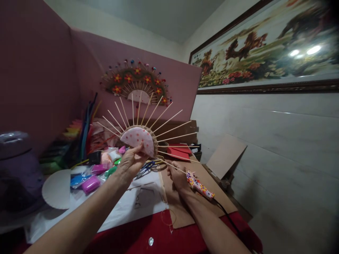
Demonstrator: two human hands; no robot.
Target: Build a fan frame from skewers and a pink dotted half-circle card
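My left hand (132, 160) grips a half-round fan base (137, 137), thumb on its pale face with reddish dots. Thin wooden sticks (156, 111) radiate from its curved edge, and a band of tan twine (152, 134) runs along their bases. To the right, my right hand (177, 174) is closed beside the lowest sticks; what its fingers pinch is too small to make out. A multicoloured glue gun (200, 187) with a black cord lies by the right wrist. Blue-handled scissors (145, 168) rest below the fan, partly behind my left hand.
A finished-looking fan with red flowers (137, 79) leans against the pink board (180, 84). Colourful clay packets (91, 183) and a white half disc (56, 189) lie left. Red card (178, 151) and brown cardboard (182, 215) lie right. A loop of twine hangs over red cloth (127, 234).
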